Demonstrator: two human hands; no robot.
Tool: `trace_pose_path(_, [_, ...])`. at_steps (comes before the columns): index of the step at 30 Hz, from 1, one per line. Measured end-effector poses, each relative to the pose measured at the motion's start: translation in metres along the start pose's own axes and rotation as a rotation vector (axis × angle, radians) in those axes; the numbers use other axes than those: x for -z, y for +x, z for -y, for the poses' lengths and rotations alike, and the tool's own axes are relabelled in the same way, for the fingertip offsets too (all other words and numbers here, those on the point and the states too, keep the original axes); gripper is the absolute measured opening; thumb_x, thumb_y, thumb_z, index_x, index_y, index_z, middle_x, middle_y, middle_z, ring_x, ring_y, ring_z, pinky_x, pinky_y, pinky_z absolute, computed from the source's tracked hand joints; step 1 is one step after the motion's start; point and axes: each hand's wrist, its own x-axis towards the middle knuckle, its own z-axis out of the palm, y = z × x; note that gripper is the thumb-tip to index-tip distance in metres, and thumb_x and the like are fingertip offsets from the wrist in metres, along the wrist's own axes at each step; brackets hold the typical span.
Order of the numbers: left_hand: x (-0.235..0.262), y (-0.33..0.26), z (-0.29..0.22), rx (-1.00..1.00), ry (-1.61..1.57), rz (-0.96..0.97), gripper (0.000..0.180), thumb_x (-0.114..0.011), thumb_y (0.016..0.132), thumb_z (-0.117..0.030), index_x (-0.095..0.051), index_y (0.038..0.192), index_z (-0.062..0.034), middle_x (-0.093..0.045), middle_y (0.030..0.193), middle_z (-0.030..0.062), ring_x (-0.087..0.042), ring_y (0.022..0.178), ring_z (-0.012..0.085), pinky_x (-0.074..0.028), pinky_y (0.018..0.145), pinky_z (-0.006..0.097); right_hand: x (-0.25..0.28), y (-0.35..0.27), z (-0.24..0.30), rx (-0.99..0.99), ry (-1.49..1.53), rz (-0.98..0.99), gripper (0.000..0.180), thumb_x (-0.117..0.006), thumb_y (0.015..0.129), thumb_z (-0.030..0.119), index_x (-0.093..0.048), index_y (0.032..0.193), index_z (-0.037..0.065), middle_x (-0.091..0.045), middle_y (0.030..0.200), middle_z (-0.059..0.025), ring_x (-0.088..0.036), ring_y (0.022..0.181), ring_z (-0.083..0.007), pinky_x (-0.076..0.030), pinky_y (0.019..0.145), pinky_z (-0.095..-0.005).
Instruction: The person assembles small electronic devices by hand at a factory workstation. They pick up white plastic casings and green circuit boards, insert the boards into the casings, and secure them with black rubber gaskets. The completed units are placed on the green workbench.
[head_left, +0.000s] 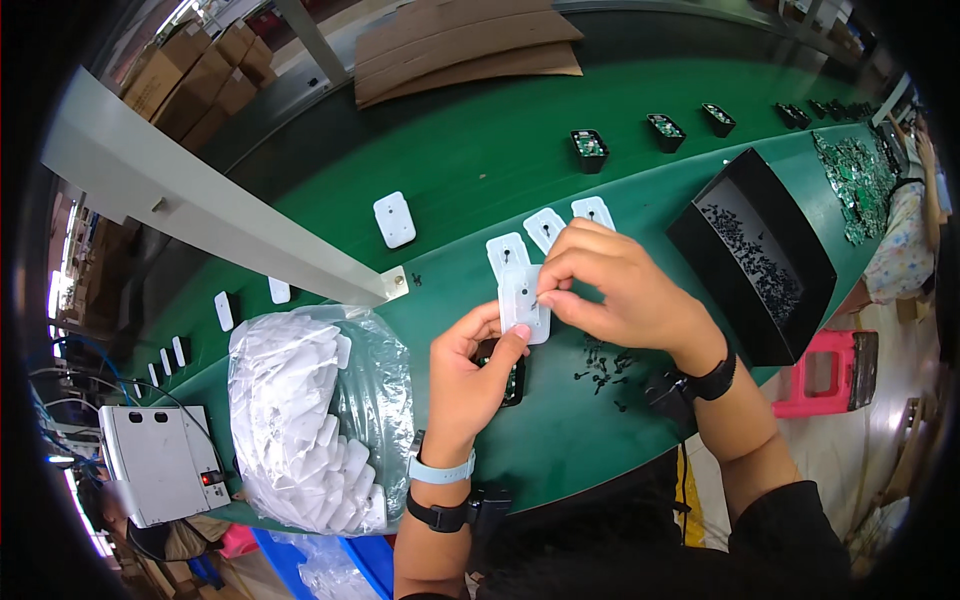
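My left hand [474,372] grips a white plastic cover [524,289] by its lower left side, thumb on top. At the cover's right edge, my right hand [610,285] pinches with thumb and forefinger. A small dark piece shows at those fingertips, its shape mostly hidden. Partly under my left hand lies a black case with a circuit board [513,384]. Just beyond the held cover, three more white covers lie on the table, the nearest [506,250] partly overlapped by it. Loose small black parts [600,372] are scattered below my right hand.
A clear bag of white covers [290,420] sits left of my left arm. Right stands a black bin [700,238] with small black parts, near a circuit board pile [855,185]. A metal post [240,215] slants across. Board-filled black cases [589,150] and white-topped units [394,220] line the green belt.
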Motion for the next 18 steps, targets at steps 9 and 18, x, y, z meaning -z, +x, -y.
trace_pose_path(9, [0.001, -0.0044, -0.0017, -0.037, 0.078, 0.023, 0.024, -0.067, 0.095, -0.004, -0.069, 0.117, 0.0042, -0.073, 0.097, 0.0063, -0.065, 0.081, 0.0094, -0.052, 0.075, 0.024, -0.0068, -0.0022, 0.0003, -0.007, -0.038, 0.046, 0.011, -0.072, 0.082, 0.004, -0.064, 0.09, 0.004, -0.059, 0.087, -0.0074, -0.056, 0.085, -0.0276, -0.047, 0.073, -0.0371])
trace_pose_path(18, [0.0034, -0.0048, 0.0012, -0.092, 0.109, -0.004, 0.021, -0.069, 0.092, -0.001, -0.072, 0.112, 0.0039, -0.069, 0.096, 0.0047, -0.061, 0.083, 0.0069, -0.048, 0.073, 0.021, -0.0073, 0.0011, 0.0084, -0.265, 0.196, -0.055, 0.019, -0.071, 0.082, 0.003, -0.065, 0.1, 0.0, -0.065, 0.095, -0.0081, -0.064, 0.092, -0.0198, -0.053, 0.074, -0.032])
